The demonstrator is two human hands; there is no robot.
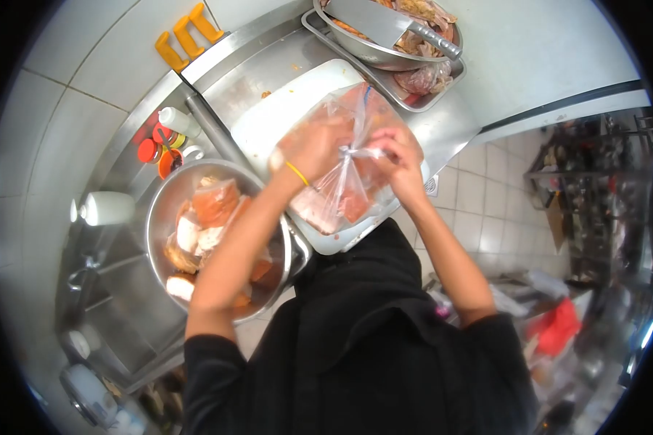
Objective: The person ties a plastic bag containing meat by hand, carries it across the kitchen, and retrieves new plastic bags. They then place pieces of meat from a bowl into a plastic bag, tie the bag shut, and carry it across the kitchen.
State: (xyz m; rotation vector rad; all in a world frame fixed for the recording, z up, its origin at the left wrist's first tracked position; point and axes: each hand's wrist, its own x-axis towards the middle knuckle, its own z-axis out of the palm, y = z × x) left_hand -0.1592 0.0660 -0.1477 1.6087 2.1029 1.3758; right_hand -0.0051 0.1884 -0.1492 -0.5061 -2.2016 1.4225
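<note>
The plastic bag (350,172) lies between the fingers of the left hand (318,150) and those of the right hand (401,163), with its twisted neck (347,151) right in the narrow space separating them. The right fingers are bent and pinched together on a tail of plastic just beside the twist. The left fingers are against the near-left part of the bag, but they are blurred, and whether they are clamped on the plastic or only resting on it cannot be told. The bag is clear and thin, gathered into a whitish twist, with creases fanning out from there toward the person. Orange-red meat shows through it, a chunk of stronger colour below the right fingers and a paler, pinkish piece below the left ones. A small blue strip marks the plastic beyond the fingers. Beneath the bag and both hands is a white board (257,127), resting on the steel table (232,69). To the left of the left fingers, and nearer the body, a big metal pot (161,221) holds more pieces, orange and whitish, partly hidden by the forearm. Well beyond the fingers, a cleaver (366,22) lies across a metal bowl (377,54), which sits over a tray (457,71).
</note>
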